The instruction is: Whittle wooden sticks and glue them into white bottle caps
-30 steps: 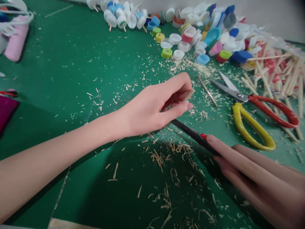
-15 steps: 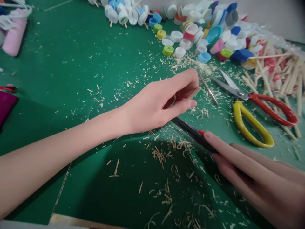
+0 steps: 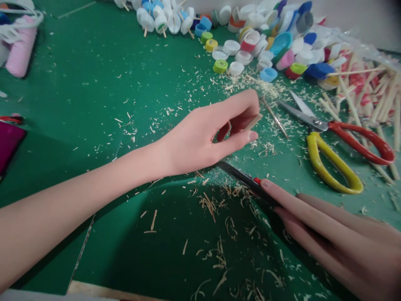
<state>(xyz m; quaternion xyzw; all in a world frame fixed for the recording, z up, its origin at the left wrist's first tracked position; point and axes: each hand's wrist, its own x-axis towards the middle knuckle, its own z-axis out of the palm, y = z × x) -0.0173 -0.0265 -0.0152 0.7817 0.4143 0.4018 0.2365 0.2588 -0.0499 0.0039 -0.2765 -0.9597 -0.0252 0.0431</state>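
My left hand is closed, its thumb and fingers pinching a thin wooden stick whose pale end sticks out at the fingertips. The rest of that stick is hidden by the hand. Coming from the lower right, my right hand grips a black utility knife with a red slider, the index finger stretched along it close to the slider. The knife's far end passes beneath my left hand and its tip is hidden. Pale wood shavings lie around both hands on the green tabletop.
Scissors with red and yellow handles lie open at the right, beside a thin metallic rod. Behind are many bottle caps, some threaded on sticks, and a pile of wooden sticks. A magenta item sits at the left edge.
My right hand and the utility knife have slid left and slightly down, so more of the knife's far end is under my left hand. My left hand has hardly moved.
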